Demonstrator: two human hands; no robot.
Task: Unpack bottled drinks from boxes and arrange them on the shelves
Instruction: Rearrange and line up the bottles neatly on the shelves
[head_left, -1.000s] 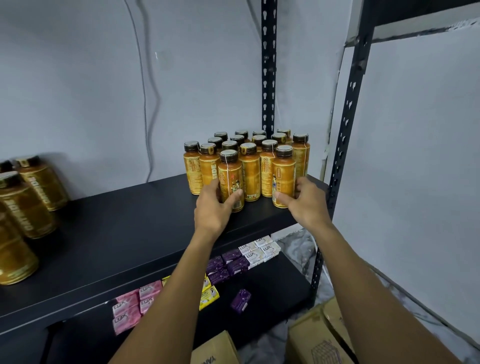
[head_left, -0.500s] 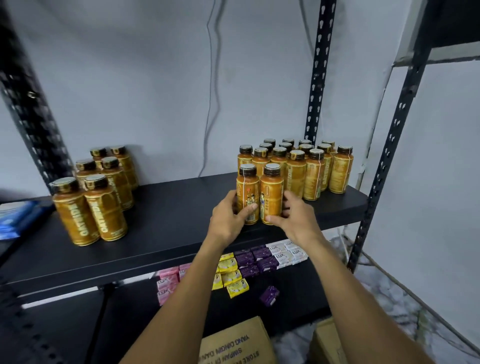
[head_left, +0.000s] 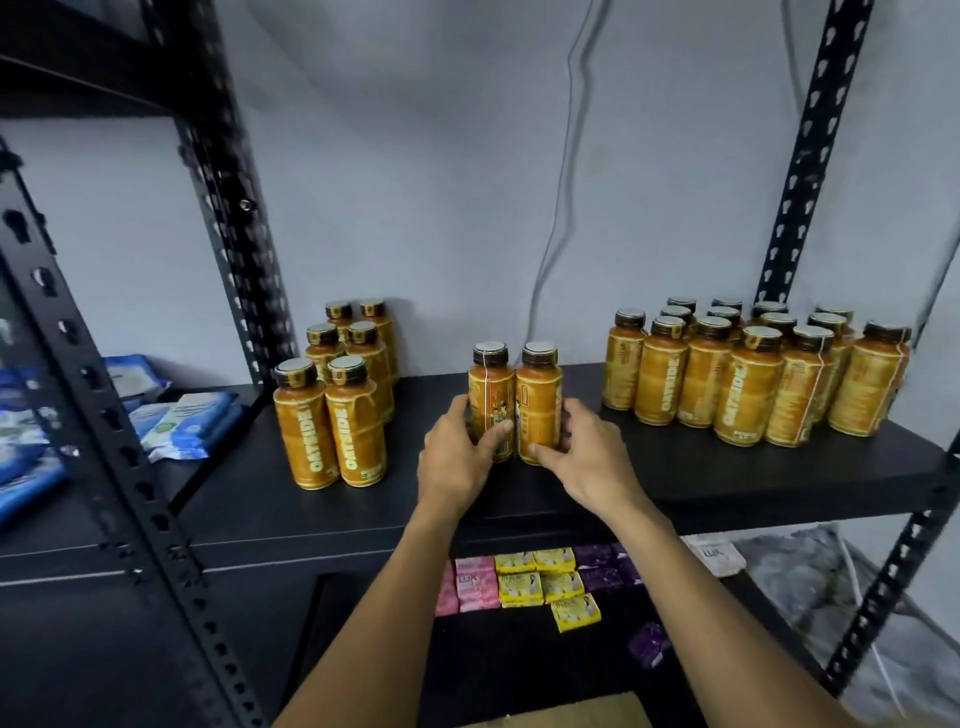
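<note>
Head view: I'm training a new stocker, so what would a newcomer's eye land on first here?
Two orange bottles stand mid-shelf, the left hand and right hand curled round them. A big cluster of like bottles crowds the right end of the black shelf, a smaller group the left; bright soap packets lie below.

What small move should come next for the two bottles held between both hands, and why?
Probably slide the pair left against the smaller cluster: left hand and right hand grip them standing alone, apart from it and the larger cluster.
</note>
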